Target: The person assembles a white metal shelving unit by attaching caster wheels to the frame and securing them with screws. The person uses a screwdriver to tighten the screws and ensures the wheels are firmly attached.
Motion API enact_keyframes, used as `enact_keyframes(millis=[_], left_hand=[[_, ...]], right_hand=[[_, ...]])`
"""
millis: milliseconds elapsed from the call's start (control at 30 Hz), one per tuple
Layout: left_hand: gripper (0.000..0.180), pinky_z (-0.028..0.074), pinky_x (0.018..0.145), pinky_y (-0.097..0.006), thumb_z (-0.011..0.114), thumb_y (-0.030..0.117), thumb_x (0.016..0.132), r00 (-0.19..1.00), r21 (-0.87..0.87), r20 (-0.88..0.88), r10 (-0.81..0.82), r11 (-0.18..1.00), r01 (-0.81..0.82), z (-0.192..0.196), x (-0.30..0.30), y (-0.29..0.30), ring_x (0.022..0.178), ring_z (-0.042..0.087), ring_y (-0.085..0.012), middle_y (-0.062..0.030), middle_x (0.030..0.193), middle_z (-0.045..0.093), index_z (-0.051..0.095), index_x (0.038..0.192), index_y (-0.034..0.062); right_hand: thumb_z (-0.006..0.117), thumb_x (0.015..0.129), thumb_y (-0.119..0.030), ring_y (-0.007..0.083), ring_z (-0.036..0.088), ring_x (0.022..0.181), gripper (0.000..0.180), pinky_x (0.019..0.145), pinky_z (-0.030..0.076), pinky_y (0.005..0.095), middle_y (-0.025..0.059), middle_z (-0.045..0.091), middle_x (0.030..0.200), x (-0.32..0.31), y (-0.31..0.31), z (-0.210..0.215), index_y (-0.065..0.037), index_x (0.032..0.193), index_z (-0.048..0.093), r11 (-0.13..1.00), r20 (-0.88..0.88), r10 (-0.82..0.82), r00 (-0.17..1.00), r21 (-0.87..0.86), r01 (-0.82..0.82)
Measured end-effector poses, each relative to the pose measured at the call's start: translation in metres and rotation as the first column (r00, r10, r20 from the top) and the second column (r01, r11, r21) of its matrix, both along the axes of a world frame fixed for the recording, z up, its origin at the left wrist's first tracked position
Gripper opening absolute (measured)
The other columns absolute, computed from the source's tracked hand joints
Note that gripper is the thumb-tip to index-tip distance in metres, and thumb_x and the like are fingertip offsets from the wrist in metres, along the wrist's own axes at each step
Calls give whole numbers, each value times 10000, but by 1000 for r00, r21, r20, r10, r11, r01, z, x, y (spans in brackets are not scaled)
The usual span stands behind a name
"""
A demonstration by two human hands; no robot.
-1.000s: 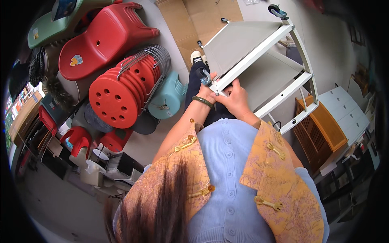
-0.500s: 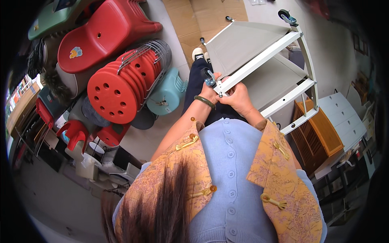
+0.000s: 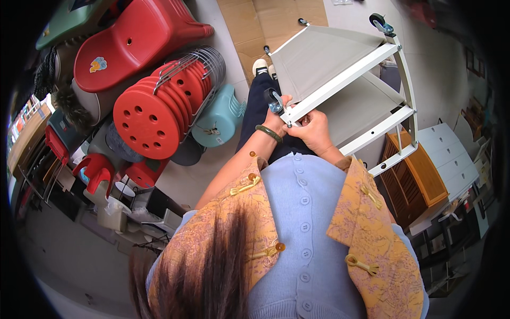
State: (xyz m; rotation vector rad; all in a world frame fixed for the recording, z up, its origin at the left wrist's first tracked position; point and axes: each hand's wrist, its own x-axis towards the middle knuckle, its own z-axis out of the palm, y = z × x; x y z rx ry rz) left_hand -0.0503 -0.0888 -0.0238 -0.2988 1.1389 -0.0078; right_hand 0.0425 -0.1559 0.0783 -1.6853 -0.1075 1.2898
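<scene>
The left hand wraps the near corner of the white wheeled frame, its fingers mostly hidden; the right hand has bent fingers at that corner, pinching or not I cannot tell. The frame slants ahead, far casters seen against the cardboard. Teal stool and stacked red stools crowd the left; a wooden cabinet stands right.

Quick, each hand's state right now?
Left hand: closed, holding the white frame at its corner beside a caster.
Right hand: curled at that same corner; what it grips, if anything, cannot be told.
</scene>
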Motion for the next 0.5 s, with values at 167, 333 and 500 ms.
enact_keyframes(millis=[167, 333, 500], left_hand=[[241, 527, 499, -413, 600, 278, 853, 999, 16, 0, -32, 999, 32, -2, -1, 2, 547, 582, -253, -96, 685, 573, 508, 930, 69], [262, 528, 500, -415, 578, 284, 865, 993, 72, -7, -118, 990, 118, 18, 1, 18, 546, 600, -273, -121, 677, 609, 528, 912, 31], [269, 542, 530, -406, 580, 267, 860, 991, 33, 25, -131, 991, 130, 19, 1, 18, 557, 610, -280, -121, 686, 627, 564, 827, 0]], right_hand=[[812, 609, -61, 95, 592, 827, 529, 743, 494, 252, 40, 639, 917, 7, 2, -1, 67, 1079, 605, 1000, -146, -14, 989, 24, 18], [828, 598, -64, 99, 587, 846, 583, 752, 490, 254, 50, 638, 944, 4, 1, -5, 75, 1113, 594, 999, -190, -23, 981, 19, 27], [772, 679, -86, 101, 586, 805, 531, 725, 484, 245, 52, 638, 961, 17, 1, 2, 56, 1153, 580, 998, -319, 61, 946, 19, -58]])
